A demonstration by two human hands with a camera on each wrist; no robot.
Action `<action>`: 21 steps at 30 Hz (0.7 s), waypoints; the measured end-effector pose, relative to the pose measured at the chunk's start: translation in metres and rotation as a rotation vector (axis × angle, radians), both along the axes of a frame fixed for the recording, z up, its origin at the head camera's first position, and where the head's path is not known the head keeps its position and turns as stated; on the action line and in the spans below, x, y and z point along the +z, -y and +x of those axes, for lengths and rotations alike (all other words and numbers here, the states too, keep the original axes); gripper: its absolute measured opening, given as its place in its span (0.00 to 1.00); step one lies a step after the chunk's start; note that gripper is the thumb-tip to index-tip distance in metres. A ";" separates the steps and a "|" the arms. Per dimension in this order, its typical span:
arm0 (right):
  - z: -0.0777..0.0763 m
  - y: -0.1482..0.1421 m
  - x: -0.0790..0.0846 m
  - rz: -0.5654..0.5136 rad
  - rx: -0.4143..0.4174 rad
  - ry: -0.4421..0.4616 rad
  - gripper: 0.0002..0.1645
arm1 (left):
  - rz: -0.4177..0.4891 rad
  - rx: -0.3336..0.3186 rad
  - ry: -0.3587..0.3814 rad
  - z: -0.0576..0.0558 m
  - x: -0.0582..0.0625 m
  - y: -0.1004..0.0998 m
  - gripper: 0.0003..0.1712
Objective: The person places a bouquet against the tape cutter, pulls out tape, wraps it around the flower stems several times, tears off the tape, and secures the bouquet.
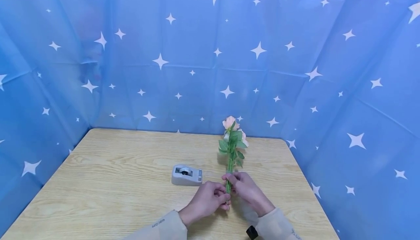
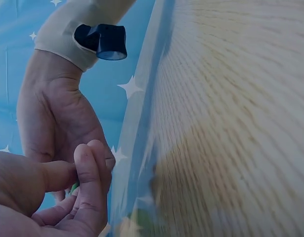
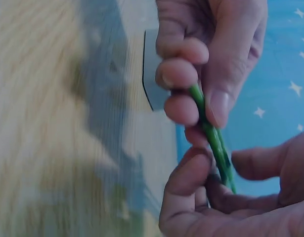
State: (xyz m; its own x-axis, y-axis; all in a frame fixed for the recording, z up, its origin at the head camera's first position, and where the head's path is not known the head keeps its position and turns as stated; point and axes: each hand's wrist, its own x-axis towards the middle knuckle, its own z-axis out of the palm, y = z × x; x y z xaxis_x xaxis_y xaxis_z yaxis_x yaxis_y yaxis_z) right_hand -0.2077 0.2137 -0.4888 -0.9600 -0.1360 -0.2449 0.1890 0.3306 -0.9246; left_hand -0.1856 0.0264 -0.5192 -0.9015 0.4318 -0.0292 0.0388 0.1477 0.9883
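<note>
A small bunch of pale pink flowers (image 1: 229,122), rose-like with green leaves, is held above the wooden table with the blooms pointing away from me. My left hand (image 1: 206,199) pinches the lower ends of the green stems (image 3: 214,140) between thumb and fingers. Higher on the same stems, my right hand (image 1: 247,189) grips them, its fingers curled round them in the right wrist view. Only a sliver of green stem (image 2: 74,187) shows between the fingers in the left wrist view. A grey tape dispenser (image 1: 187,175) stands just beyond and left of my left hand.
The light wooden table (image 1: 115,181) runs back to a blue curtain (image 1: 193,43) with white stars, which encloses the back and sides. A dark camera (image 1: 252,232) is strapped at the right wrist.
</note>
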 end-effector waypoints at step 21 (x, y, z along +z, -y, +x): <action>-0.014 0.002 0.009 0.229 -0.059 -0.111 0.29 | -0.088 0.039 -0.100 0.005 0.004 -0.004 0.05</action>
